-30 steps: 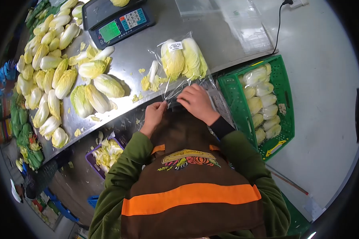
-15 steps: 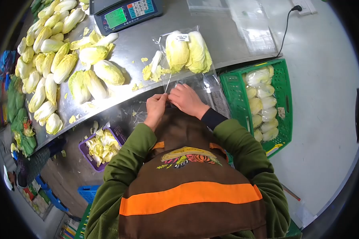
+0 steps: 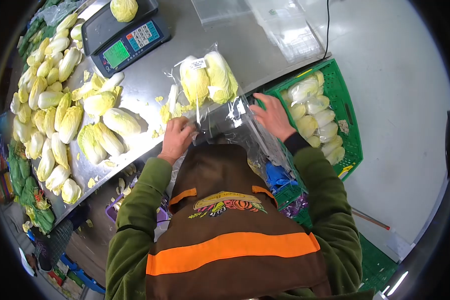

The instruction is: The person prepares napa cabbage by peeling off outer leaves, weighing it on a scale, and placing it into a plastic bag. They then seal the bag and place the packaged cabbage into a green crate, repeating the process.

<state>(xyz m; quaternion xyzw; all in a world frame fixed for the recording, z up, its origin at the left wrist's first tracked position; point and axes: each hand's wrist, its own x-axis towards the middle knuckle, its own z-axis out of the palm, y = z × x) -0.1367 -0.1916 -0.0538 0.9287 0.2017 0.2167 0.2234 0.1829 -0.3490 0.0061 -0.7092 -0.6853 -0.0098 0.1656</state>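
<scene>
A clear plastic bag (image 3: pixel 241 102) with a white label holds two Chinese cabbages (image 3: pixel 219 77) on the steel table. My left hand (image 3: pixel 177 137) is at the bag's near end, fingers curled on the plastic beside a white strip. My right hand (image 3: pixel 273 116) is at the bag's right side by the table's edge, its fingers bent but apart. A dark bar (image 3: pixel 220 124) lies between my hands, partly under the plastic. Trimmed leaves (image 3: pixel 166 111) lie left of the bag.
Loose cabbages (image 3: pixel 65 120) cover the table's left side. A scale (image 3: pixel 135 42) carries one cabbage (image 3: pixel 124 9). Plastic sheets (image 3: pixel 285 35) lie at the back. A green crate (image 3: pixel 354 130) with wrapped cabbages stands right; a purple crate (image 3: pixel 110 212) sits below left.
My hands were together at the bag's near end and are now apart, the right one moved rightward. The view has shifted, showing more of the scale.
</scene>
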